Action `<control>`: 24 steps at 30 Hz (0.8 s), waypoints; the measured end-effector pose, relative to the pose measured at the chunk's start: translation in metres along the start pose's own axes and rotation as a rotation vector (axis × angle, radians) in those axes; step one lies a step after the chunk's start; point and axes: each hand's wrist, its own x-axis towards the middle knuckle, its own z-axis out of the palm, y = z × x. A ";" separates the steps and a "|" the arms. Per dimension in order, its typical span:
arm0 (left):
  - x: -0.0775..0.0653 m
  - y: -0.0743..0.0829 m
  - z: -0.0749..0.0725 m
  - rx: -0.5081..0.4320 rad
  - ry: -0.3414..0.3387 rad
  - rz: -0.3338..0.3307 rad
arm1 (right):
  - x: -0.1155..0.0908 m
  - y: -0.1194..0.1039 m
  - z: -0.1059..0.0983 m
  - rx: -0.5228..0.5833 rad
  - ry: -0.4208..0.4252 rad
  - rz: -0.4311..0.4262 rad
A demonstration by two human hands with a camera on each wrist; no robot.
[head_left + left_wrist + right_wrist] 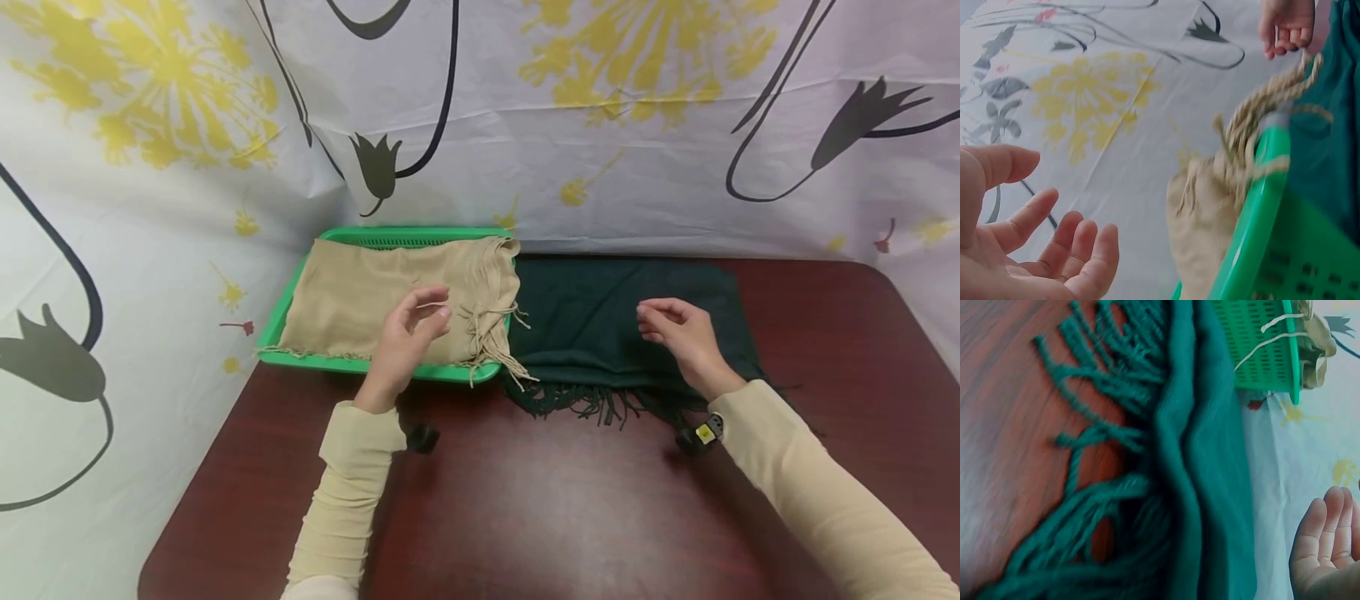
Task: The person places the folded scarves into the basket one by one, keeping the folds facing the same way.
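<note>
A folded beige scarf (375, 292) with twisted fringe lies in a green plastic basket (450, 372), its tassels hanging over the right and front rims. Above the scarf, my left hand (408, 337) hovers with loosely bent fingers and holds nothing; the left wrist view shows its fingers apart. To the basket's right, a folded dark green scarf (592, 308) lies on the table, its fringe toward the near side. My right hand (686, 337) is held over that green scarf, fingers loosely bent, nothing in its grasp. In the right wrist view the green scarf's folded edge (1179, 437) shows close up.
The dark red-brown table (570, 492) has rounded corners. A white cloth (480, 108) with yellow and grey flower prints hangs behind it and along the left side. The basket stands near the table's far left corner, touching or close to the green scarf.
</note>
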 end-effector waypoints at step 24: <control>0.001 0.004 0.065 0.040 -0.202 -0.009 | -0.014 0.002 -0.061 0.032 0.029 -0.013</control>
